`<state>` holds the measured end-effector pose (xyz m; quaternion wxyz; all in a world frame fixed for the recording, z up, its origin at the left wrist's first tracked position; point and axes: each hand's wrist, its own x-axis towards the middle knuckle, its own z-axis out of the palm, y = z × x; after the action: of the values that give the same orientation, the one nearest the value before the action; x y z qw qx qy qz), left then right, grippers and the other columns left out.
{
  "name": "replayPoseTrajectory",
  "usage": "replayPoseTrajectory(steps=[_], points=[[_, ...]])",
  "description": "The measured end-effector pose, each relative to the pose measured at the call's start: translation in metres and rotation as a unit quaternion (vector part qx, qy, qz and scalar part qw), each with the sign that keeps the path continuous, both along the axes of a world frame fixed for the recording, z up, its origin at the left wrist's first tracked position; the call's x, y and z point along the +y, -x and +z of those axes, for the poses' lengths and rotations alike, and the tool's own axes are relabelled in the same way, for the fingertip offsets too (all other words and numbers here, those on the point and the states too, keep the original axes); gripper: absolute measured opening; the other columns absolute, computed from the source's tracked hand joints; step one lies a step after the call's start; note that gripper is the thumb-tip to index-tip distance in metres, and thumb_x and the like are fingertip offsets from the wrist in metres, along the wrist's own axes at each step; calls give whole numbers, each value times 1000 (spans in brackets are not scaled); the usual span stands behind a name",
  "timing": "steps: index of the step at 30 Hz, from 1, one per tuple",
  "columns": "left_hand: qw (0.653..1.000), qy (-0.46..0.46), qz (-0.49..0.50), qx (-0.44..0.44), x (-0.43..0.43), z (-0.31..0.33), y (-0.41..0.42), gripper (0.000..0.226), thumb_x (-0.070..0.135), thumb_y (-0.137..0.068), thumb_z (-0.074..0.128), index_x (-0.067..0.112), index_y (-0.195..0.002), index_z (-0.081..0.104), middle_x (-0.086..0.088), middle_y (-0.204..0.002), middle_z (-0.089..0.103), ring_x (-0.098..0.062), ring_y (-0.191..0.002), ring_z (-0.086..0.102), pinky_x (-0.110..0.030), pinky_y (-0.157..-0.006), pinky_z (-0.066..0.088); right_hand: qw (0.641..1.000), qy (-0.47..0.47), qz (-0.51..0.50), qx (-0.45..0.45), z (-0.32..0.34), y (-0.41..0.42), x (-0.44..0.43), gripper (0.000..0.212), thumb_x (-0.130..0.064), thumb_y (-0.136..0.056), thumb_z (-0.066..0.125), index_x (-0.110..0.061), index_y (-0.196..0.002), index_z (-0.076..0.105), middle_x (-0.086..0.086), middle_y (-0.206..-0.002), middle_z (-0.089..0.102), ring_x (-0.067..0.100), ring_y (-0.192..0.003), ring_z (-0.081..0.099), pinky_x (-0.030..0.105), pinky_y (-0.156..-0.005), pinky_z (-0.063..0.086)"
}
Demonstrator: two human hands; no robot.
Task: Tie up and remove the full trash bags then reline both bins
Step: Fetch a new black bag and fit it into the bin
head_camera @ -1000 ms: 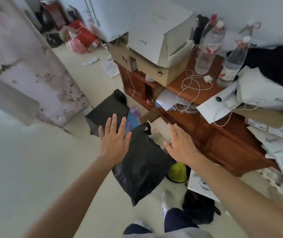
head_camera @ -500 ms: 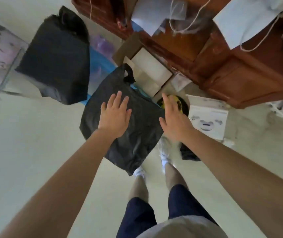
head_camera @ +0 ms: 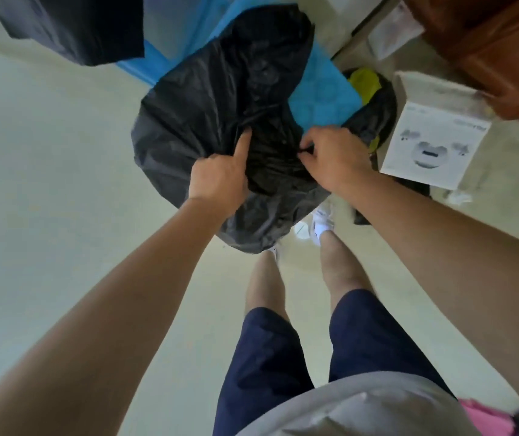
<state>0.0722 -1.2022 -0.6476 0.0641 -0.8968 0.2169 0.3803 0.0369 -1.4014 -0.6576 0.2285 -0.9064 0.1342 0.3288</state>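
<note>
Trash bag (head_camera: 207, 99): thin black plastic, creased, faintly glossy. Floor (head_camera: 47, 184): smooth, pale, matt. Cabinet (head_camera: 497, 42), far right: glossy varnished wood. Box (head_camera: 434, 146): white printed cardboard.

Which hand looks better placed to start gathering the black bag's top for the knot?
Probably the right hand: it already pinches a fold of the black trash bag. The left hand grips bunched plastic, forefinger extended.

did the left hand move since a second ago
Yes. The left hand dropped from open in the air onto the black bag and now grips it.
</note>
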Motion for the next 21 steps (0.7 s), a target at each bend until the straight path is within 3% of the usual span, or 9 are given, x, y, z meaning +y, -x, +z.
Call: replayPoseTrajectory(steps=[3,6,9,11,13,15,18,19,21], points=[[999,-15,10,46,4,15,-10,87,31,-94,49,23,-155,-12,-8,-74,47,-30,-66,48,-36,-64,42,996,29,78,-41,9,-8,6,24,-30,-93,64,-15,-111,69,15,-112,60,37,-106,56,42,-88,44],[998,9,52,34,9,26,-18,92,44,-90,45,19,-155,-15,-10,-77,54,-31,-68,50,-36,-63,41,990,43,87,-99,22,-20,10,24,-33,-96,58,-13,-108,61,12,-107,60,35,-104,54,42,-87,35],[993,69,77,-65,8,37,-23,85,52,-94,39,18,-155,-9,-12,-89,64,-35,-74,61,-36,-58,39,990,5,66,-124,38,-30,11,24,-29,-101,53,-9,-114,54,8,-88,62,34,-84,58,39,-79,34],[978,126,67,-155,5,49,-31,79,45,-96,46,18,-157,2,-15,-107,60,-35,-88,59,-39,-58,42,986,-27,68,-148,51,-36,8,24,-27,-103,50,-6,-114,50,6,-79,56,35,-74,58,34,-71,29],[956,180,26,-229,2,59,-44,77,27,-92,55,14,-156,15,-20,-128,49,-38,-105,51,-45,-74,47,978,-62,86,-180,62,-38,4,23,-27,-102,51,-6,-110,49,1,-74,52,36,-69,59,33,-66,28],[941,193,-46,-276,-1,67,-60,78,18,-87,54,16,-156,18,-26,-149,32,-45,-126,40,-52,-96,40,965,-81,129,-212,70,-41,0,21,-26,-100,55,-6,-105,51,-3,-71,48,34,-65,59,33,-65,29],[952,149,-157,-215,-3,65,-83,68,26,-88,53,27,-152,29,-21,-162,5,-44,-148,8,-59,-112,25,946,-94,213,-225,73,-41,-8,19,-24,-93,65,-10,-94,52,-8,-76,45,28,-67,56,32,-68,32],[955,141,-182,-189,-3,63,-87,58,29,-88,56,26,-145,43,-18,-163,8,-42,-149,6,-60,-113,23,941,-96,235,-223,72,-39,-13,21,-23,-89,69,-13,-90,50,-9,-78,44,25,-67,53,32,-69,32],[953,142,-211,-163,-2,60,-85,35,31,-86,63,18,-119,65,-15,-155,35,-40,-146,20,-56,-109,29,940,-94,250,-211,69,-33,-20,33,-23,-82,75,-21,-82,42,-7,-79,42,19,-66,43,33,-69,34]])
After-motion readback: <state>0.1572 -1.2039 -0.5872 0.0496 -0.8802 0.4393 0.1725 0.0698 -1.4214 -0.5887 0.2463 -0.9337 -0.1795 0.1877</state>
